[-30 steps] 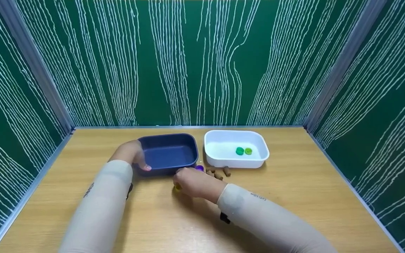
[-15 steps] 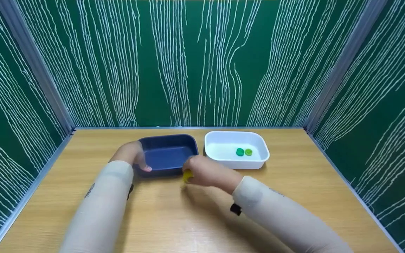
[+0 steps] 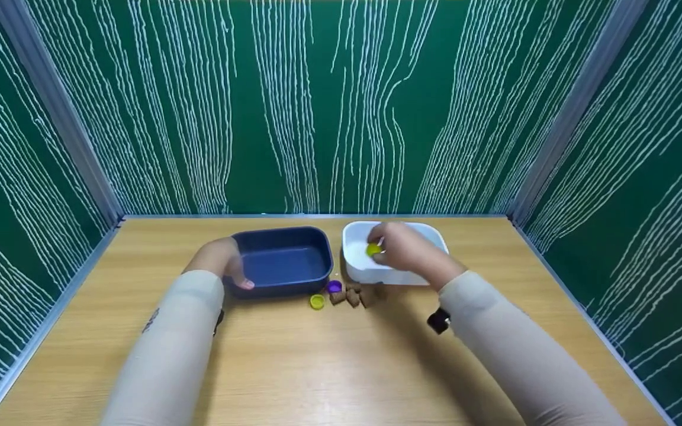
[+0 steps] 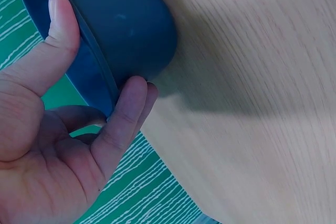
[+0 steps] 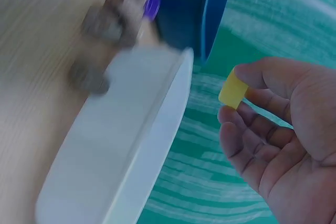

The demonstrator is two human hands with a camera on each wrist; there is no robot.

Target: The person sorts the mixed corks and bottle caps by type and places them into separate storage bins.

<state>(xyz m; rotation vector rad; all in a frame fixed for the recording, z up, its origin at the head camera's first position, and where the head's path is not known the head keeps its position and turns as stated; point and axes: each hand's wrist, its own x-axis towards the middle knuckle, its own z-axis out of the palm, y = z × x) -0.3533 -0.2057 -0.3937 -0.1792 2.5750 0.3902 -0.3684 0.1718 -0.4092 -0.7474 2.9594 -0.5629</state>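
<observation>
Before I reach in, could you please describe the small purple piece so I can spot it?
Find the dark blue tray the left hand grips. By its near right corner lies a small round piece, beside brown chunks. Unlike the yellow piece nearby, it is purple.

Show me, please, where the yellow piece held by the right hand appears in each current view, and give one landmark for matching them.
Head: slightly right of centre, the yellow piece is pinched by the right hand, seen against the white container.
Left wrist: not in this picture.
Right wrist: right of centre, about mid-height.
Shared landmark: the dark blue container, left of centre in head, upper left in left wrist, top in right wrist.
</observation>
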